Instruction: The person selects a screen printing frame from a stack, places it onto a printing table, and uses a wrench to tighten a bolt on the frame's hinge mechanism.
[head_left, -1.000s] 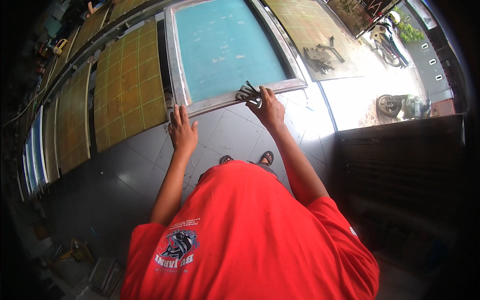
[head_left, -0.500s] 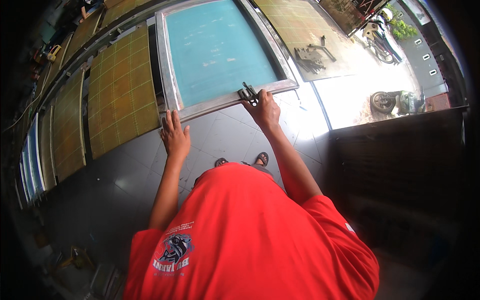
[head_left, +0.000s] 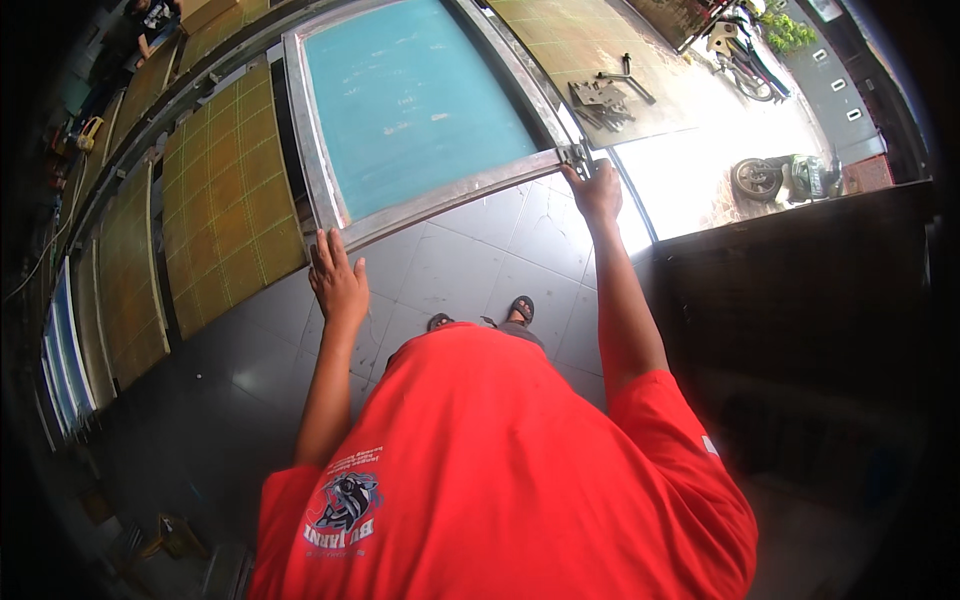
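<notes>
Metal frame [head_left: 420, 205] with a blue-green screen stretched across it stands ahead of a person in a red shirt [head_left: 510, 470], its near rail running from lower left up to the right above the grey tiled floor [head_left: 480, 260]. The left hand [head_left: 338, 280] rests at the frame's near left corner, fingers spread and laid flat against the rail, its grip open rather than closed around the metal. The right hand [head_left: 597, 190] is at the near right corner, its grip pressed together around the end of the rail beside a small metal fitting [head_left: 575, 155]. Both arms reach forward from the lower edge, the right one nearly straight. Sandalled feet [head_left: 480, 315] show on the tiles just below the frame. To the left, yellow screens [head_left: 225, 190] in similar frames lean in a row along the wall. Far right, metal parts [head_left: 605, 95] lie on a yellow-brown panel [head_left: 580, 40], and beyond the bright doorway a parked motorbike [head_left: 790, 178] stands in sunlight.
</notes>
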